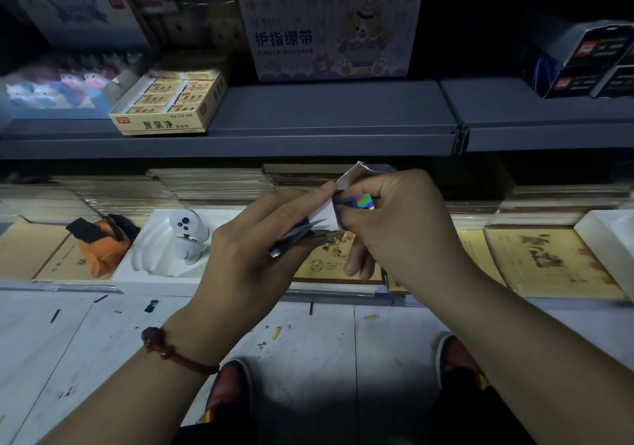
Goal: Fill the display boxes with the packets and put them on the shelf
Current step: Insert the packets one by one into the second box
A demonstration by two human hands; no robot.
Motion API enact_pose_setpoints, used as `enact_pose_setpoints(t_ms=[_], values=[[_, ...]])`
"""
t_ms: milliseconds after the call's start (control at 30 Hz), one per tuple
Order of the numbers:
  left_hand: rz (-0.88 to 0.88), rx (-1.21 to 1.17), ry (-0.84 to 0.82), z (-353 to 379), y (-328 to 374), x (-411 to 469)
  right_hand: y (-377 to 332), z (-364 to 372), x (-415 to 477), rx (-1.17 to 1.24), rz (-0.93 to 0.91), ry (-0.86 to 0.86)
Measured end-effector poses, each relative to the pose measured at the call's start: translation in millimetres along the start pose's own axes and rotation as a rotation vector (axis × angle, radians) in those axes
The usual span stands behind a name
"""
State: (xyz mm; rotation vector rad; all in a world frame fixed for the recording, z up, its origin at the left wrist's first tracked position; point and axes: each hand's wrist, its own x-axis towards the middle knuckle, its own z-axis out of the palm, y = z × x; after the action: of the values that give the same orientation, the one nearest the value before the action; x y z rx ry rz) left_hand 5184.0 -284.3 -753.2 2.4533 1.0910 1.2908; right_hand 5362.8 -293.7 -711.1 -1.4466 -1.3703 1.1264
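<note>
My left hand [260, 238] and my right hand [394, 225] hold a small white cardboard display box [326, 211] between them, above the lower shelf. The left thumb and fingers pinch its white flap. My right hand grips the box's right side, where a shiny holographic patch [363, 201] shows. The box looks partly folded, with a dark flap [295, 238] sticking out under the left fingers. Its inside is hidden, and no loose packets show. A grey upper shelf [308, 115] carries a yellow open display box [168, 101] of small yellow packs.
A "Finger Bandage" carton [329, 32] stands behind on the upper shelf, dark boxes [590, 60] at right, cartoon boxes [51, 84] at left. The lower shelf holds yellow booklets [549, 262], a white tray with a white controller [187, 231] and an orange pouch [103, 245]. Littered floor and my shoes lie below.
</note>
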Motion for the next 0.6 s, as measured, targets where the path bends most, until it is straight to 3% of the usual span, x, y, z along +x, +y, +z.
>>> enact_pose_setpoints(t_ms=[133, 467, 600], values=[[-0.018, 0.024, -0.033, 1.6, -2.7, -1.9, 0.1, 1.1, 0.3, -0.041, -0.003, 0.005], [-0.027, 0.04, -0.037, 0.9, -7.2, 2.9, -11.2, -18.2, -2.4, 0.166, 0.164, -0.127], [-0.035, 0.036, -0.022, -1.8, -7.6, 1.5, -16.2, -23.3, -5.2, 0.229, 0.205, -0.273]])
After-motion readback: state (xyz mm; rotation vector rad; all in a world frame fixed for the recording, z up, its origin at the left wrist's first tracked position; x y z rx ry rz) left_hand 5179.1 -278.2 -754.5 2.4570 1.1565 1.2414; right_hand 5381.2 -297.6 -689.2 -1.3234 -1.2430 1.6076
